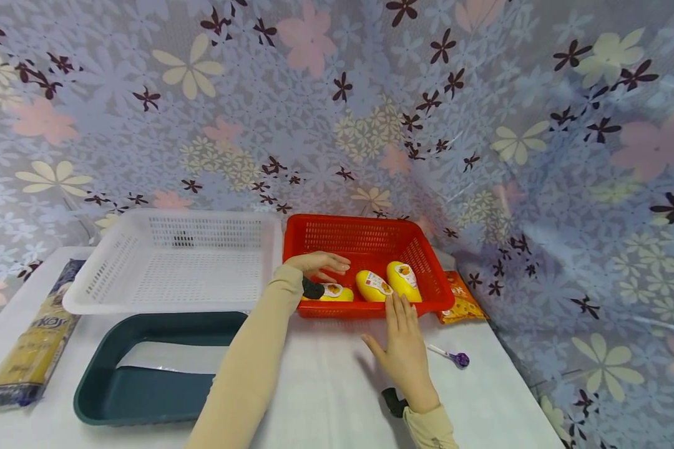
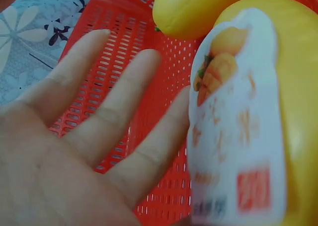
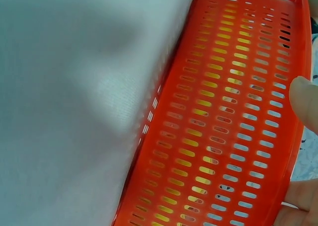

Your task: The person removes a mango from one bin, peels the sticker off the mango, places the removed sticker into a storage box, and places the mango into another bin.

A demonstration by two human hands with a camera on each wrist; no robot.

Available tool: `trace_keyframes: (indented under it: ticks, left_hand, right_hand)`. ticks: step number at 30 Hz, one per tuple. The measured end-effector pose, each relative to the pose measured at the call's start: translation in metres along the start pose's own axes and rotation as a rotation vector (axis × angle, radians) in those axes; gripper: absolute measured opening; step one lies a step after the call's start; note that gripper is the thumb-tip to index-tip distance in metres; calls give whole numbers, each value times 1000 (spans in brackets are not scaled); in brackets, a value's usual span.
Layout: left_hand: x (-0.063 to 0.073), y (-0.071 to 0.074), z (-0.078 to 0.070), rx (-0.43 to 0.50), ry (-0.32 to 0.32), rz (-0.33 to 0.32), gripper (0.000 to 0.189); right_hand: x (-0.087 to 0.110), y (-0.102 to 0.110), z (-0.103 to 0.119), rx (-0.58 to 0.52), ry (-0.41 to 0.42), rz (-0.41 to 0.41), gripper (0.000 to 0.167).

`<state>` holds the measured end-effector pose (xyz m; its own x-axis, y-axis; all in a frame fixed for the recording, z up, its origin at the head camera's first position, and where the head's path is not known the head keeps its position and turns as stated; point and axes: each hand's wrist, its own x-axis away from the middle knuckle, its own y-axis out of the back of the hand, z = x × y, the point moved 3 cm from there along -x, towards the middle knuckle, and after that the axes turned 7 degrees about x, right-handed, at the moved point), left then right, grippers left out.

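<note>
Three yellow mango-shaped things with white mango-picture labels lie in the red basket (image 1: pixel 348 310): a left one (image 1: pixel 339 294), a middle one (image 1: pixel 369 285) and a right one (image 1: pixel 406 282). My left hand (image 1: pixel 317 263) is inside the basket, over the left mango-shaped thing. In the left wrist view its fingers (image 2: pixel 117 104) are spread beside a labelled yellow mango-shaped thing (image 2: pixel 298 116), not curled round it. At the basket's front rim, my right hand (image 1: pixel 401 358) reaches with straight fingers near the right mango-shaped thing. The right wrist view shows the basket's perforated wall (image 3: pixel 213 112) beside that hand.
A white basket (image 1: pixel 174 308) stands left of the red one, with a dark green tray (image 1: pixel 146 390) in front. A yellow pasta packet (image 1: pixel 39 337) lies far left. Right of the red basket are an orange snack bag (image 1: pixel 463 302) and a purple lollipop (image 1: pixel 459 360). Flowered cloth hangs behind.
</note>
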<state>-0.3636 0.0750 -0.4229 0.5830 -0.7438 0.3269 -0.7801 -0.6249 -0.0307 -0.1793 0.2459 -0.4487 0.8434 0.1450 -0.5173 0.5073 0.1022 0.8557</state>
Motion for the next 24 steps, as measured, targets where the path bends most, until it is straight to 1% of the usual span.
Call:
trace_keyframes:
  ticks: [3, 9, 12, 15, 18, 20, 24]
  left_hand:
    - [-1, -2, 1, -56, 17, 18, 55]
    - [-2, -7, 5, -229, 100, 3, 56]
    - [-5, -6, 8, -285, 134, -11, 53]
    - [-8, -3, 11, -350, 159, 0, 52]
    - [-6, -1, 11, -426, 171, 12, 53]
    - [-4, -2, 10, -456, 174, 20, 54]
    - [0, -4, 10, -462, 177, 32, 55]
  right_hand:
    - [1, -1, 0, 7, -11, 11, 95]
    - [3, -2, 0, 11, -23, 19, 97]
    - [3, -2, 1, 5, -23, 10, 96]
    - [2, -2, 2, -1, -21, 8, 95]
    - [2, -2, 2, 0, -18, 11, 95]
    - [1, -2, 3, 1, -15, 13, 95]
    - [1, -3, 3, 0, -19, 21, 95]
